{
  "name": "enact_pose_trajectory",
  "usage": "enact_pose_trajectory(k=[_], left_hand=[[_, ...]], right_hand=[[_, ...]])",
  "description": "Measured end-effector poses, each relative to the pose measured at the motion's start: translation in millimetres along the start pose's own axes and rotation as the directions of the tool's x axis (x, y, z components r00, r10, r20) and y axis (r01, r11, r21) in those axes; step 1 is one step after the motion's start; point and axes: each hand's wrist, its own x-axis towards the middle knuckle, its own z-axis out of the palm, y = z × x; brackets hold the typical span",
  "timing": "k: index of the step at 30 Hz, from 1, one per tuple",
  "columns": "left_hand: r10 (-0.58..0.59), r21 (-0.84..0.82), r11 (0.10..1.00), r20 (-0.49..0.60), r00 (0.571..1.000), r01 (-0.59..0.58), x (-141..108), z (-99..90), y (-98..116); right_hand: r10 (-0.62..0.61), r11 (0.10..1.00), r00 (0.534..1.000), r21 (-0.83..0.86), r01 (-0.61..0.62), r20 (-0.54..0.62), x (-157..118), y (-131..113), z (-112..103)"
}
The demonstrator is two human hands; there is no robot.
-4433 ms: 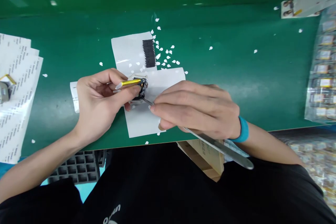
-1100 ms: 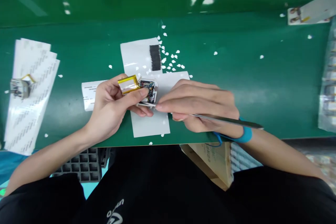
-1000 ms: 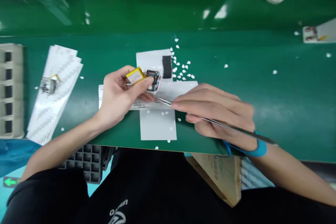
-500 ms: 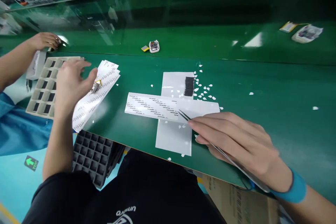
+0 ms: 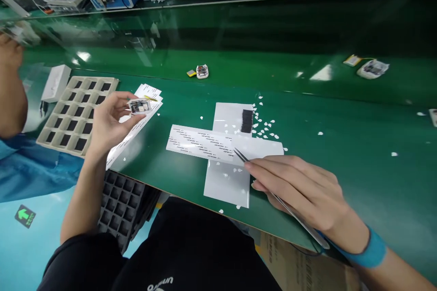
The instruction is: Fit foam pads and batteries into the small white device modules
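Note:
My left hand (image 5: 114,118) pinches a small white device (image 5: 139,106) with its circuit board showing, held above printed white sheets (image 5: 131,134). A thin yellow part sticks out behind the device. My right hand (image 5: 303,186) holds metal tweezers (image 5: 295,216), their tips over a printed label strip (image 5: 201,144). This strip lies across a white backing sheet (image 5: 227,182). A block of black strips (image 5: 247,121) sits on the sheet's upper right part, with several small white pieces (image 5: 272,135) scattered beside it.
A beige compartment tray (image 5: 64,120) with dark pieces stands at the left, near another person's arm (image 5: 12,86). Open devices lie farther back, one near the middle (image 5: 202,71) and one at right (image 5: 373,68). Black trays (image 5: 119,204) are below the table edge.
My left hand has closed on the device and lifted it off the printed sheets. The other person's hand has moved left, away from the beige tray. My right hand keeps the tweezers near the strip.

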Motion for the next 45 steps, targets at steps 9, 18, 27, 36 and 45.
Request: enact_pose_trajectory(k=[9,18,27,36,45], left_hand=[[-0.033,-0.566,0.781,0.384,0.923,0.263,24.8,81.7,54.8],[-0.029,-0.543,0.756,0.528,0.848,0.364,22.5,123.8,72.0],[-0.113,-0.602,0.7,0.438,0.892,0.384,21.3,128.8,73.3],[-0.041,-0.427,0.842,0.558,0.829,0.329,-14.0,153.0,87.6],[-0.072,-0.4,0.796,0.682,0.728,0.454,-33.8,156.0,84.3]], right_hand=[[-0.087,0.996,0.992,-0.019,0.086,-0.088,0.6,5.0,9.9],[-0.081,0.996,0.99,-0.052,0.075,-0.118,3.7,6.9,11.7],[0.199,0.97,0.925,0.199,-0.139,-0.323,0.1,7.6,17.7],[0.351,0.936,0.91,0.095,-0.338,-0.223,1.1,7.5,19.9],[0.344,0.924,0.922,0.239,-0.299,-0.175,1.0,8.0,24.8]])
